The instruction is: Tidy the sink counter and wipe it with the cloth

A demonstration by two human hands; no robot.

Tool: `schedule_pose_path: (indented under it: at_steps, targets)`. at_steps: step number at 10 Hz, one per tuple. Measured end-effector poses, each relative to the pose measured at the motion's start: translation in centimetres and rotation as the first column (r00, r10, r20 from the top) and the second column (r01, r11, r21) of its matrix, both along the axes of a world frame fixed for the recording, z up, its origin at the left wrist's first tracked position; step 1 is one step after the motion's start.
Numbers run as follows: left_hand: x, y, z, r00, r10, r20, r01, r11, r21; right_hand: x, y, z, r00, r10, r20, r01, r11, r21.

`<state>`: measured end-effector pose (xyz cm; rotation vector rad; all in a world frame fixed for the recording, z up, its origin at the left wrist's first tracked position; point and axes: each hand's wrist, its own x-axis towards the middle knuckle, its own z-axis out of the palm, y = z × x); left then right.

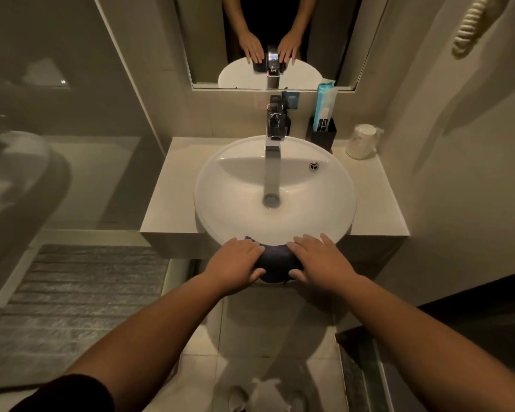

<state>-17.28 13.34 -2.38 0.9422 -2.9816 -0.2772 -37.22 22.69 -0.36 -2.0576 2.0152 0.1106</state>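
Observation:
A dark blue cloth (275, 263) is draped over the near rim of the round white basin (220, 185), which sits on a beige counter (167, 200). My left hand (234, 264) presses on the cloth's left end, thumb under its edge. My right hand (320, 257) grips the cloth's right end the same way. Most of the cloth is hidden under both hands.
A chrome tap (275, 129) stands behind the basin. At the back right of the counter are a black holder (323, 135) with a blue tube (324, 105) and a wrapped stack of cups (361, 141). A mirror (268, 40) hangs above. A grey mat (81, 292) lies on the floor at left.

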Motion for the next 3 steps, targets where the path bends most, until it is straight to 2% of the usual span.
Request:
schedule_pose_path:
  at_steps: [1, 2, 3]
  targets:
    - [0.1, 0.7, 2.1, 0.999, 0.036, -0.026, -0.036, 0.999, 0.033, 0.2, 0.0, 2.0, 0.999, -0.031, -0.019, 0.032, 0.999, 0.008]
    - [-1.0, 1.1, 4.3, 0.994, 0.102, 0.05, -0.108, 0.984, 0.144, 0.7, -0.7, 3.7, 0.998, -0.055, -0.012, 0.057, 0.985, 0.163]
    - [-2.3, 0.8, 6.1, 0.958, 0.081, 0.274, -0.201, 0.873, 0.445, 1.0, -1.8, 4.5, 0.997, -0.072, 0.021, 0.056, 0.904, 0.424]
